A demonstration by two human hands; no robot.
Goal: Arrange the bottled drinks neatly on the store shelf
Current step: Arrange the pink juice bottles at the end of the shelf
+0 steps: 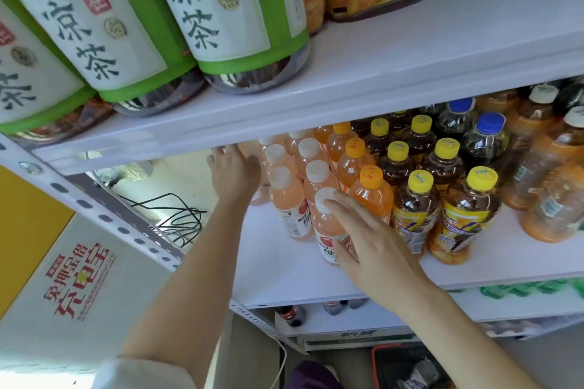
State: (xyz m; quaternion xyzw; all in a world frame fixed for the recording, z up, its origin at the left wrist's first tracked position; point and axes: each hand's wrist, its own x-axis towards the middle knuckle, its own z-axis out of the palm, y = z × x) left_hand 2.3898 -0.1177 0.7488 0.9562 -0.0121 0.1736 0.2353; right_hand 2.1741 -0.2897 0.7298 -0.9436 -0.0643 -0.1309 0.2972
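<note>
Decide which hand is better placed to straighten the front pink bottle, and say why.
Right. The right hand lies on the front pink bottle; the left hand is deeper in, beside the rear pink bottles.

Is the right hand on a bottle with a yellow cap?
No, the right hand rests on a pink bottle with a white cap.

The pink-orange bottles (290, 208) have white caps and white labels with a red picture. Beside them, the orange bottles (373, 196) hold a bright orange drink under orange caps. The tea bottles (414, 208) are dark brown inside, with yellow caps and yellow labels. Further back there are two blue caps (490, 123). The big bottles (240, 9) above carry green and white labels with black characters and a red patch. The shelf (410, 50) is white.
</note>
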